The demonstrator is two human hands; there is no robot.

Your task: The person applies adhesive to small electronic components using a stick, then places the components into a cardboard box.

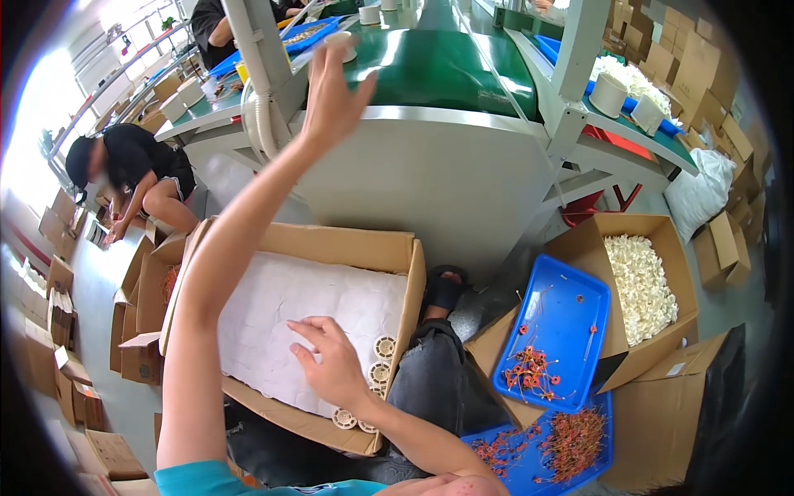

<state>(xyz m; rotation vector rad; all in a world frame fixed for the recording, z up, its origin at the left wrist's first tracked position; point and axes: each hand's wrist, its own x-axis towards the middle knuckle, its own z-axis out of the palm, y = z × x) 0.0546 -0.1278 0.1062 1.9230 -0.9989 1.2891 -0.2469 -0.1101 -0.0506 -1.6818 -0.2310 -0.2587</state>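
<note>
My left hand [335,99] is stretched up at the near end of the green conveyor belt [447,70]. Its fingers are apart and slightly blurred, and their tips overlap a cream cylindrical part [341,45] on the belt; no grip shows. Lower down, my right hand [335,364] hovers over an open cardboard box [331,240], thumb and fingers apart, holding nothing visible. White paper [281,322] covers most of the box's contents. Several round cream plastic parts with spoke-like openings [385,346] line its right side and near corner.
To my right, a blue tray [579,289] holds red-orange wired pieces; another blue tray [595,471] lies below. A box of small cream parts [641,289] stands beyond. A person in black [136,165] crouches at left; another person [219,33] is beside the conveyor.
</note>
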